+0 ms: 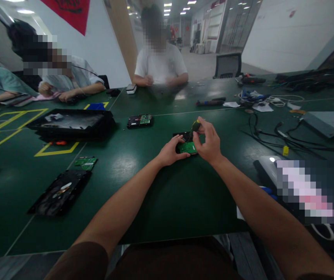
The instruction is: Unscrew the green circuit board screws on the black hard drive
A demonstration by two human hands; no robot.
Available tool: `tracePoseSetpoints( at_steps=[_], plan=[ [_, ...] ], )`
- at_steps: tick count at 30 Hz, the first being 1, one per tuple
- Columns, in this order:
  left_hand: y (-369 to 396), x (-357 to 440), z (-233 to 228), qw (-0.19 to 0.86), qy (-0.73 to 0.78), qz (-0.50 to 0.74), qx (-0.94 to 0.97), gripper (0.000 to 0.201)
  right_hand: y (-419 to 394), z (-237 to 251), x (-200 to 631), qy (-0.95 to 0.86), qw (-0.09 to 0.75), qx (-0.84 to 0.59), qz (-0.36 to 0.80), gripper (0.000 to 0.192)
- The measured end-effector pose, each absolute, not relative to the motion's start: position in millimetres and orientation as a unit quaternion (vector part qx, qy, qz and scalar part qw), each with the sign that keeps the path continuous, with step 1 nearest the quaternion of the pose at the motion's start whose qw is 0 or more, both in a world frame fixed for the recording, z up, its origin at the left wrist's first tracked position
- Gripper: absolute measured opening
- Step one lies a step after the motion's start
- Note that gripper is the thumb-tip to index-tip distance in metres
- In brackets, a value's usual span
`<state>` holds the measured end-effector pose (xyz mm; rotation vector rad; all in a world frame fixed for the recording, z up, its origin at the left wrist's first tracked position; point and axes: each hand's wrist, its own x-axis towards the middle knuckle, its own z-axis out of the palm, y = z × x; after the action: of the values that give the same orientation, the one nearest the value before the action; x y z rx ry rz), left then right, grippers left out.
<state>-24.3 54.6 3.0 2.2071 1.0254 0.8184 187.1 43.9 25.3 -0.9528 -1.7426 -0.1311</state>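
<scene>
A hard drive (188, 147) lies on the green table in front of me, its green circuit board facing up. My left hand (170, 151) grips its left side, thumb along the near edge and fingers over the far part. In my right hand (210, 143) is a screwdriver (196, 125) with a yellow-and-black handle, held between thumb and fingers. The screwdriver points down at the drive; its tip is too small to make out. Another hard drive (140, 121), with its board showing, sits farther off to the left.
Black trays (72, 124) stand stacked at left, beyond a black casing (62, 192) and a loose green circuit board (85, 163). At right are black cables (283, 136), a grey metal box (330, 122) and a partly blurred laptop-like object (264, 171). Several people sit across the table.
</scene>
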Motion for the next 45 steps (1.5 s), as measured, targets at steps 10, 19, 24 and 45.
tracePoseSetpoints(
  at_steps=[10, 19, 24, 45],
  plan=[
    [57.7, -25.2, -1.8, 0.274, 0.382, 0.303, 0.829, 0.065, 47.1, 20.8, 188.9, -0.715, 0.567, -0.406, -0.052, 0.058],
    [56.2, -24.9, 0.7, 0.282, 0.385, 0.304, 0.824, 0.063, 46.6, 22.8, 189.6, -0.724, 0.551, -0.412, -0.052, 0.062],
    [56.2, -24.7, 0.7, 0.28, 0.382, 0.309, 0.825, 0.064, 46.7, 22.5, 190.1, -0.721, 0.557, -0.409, -0.042, 0.062],
    [58.0, -24.6, -2.6, 0.284, 0.384, 0.306, 0.824, 0.064, 49.5, 19.8, 188.9, -0.715, 0.569, -0.403, -0.051, 0.061]
  ],
)
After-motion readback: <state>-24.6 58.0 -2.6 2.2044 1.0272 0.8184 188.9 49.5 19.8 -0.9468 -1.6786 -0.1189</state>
